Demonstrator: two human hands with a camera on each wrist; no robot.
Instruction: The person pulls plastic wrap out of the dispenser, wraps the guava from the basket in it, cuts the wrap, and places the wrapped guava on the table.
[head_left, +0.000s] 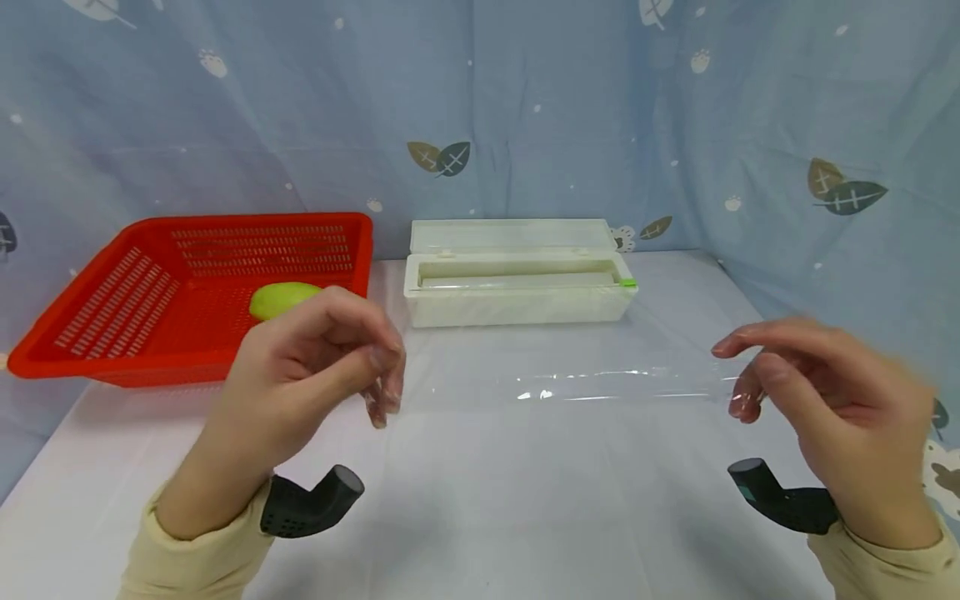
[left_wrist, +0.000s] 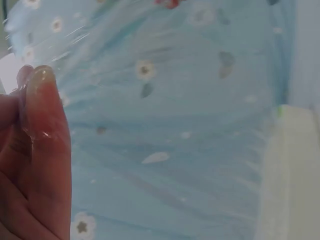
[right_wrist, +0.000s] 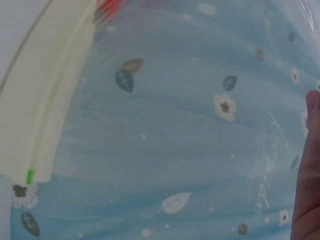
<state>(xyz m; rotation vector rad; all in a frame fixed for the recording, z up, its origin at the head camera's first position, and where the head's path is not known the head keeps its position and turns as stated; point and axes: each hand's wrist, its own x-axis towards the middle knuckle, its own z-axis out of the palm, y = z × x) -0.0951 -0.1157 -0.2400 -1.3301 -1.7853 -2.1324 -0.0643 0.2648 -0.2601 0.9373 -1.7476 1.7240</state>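
Observation:
A clear sheet of cling film [head_left: 585,387] stretches from a white dispenser box [head_left: 517,308] toward me, its near edge gathered between my hands. My left hand [head_left: 315,358] pinches the left corner between thumb and fingers; the left wrist view shows film wrapped over a fingertip [left_wrist: 42,95]. At the right corner my right hand [head_left: 840,400] holds the film with curled fingers, the index finger lifted off the thumb. The box lid [head_left: 510,236] stands raised, with the roll [head_left: 517,281] inside and a green slider [head_left: 628,283] at the right end of the front rim.
A red slotted basket [head_left: 45,358] stands at the left back, holding a yellow-green fruit [head_left: 281,298], partly hidden behind my left hand. White covering [head_left: 510,500] spreads over the table. A blue patterned curtain [head_left: 525,108] hangs right behind the box.

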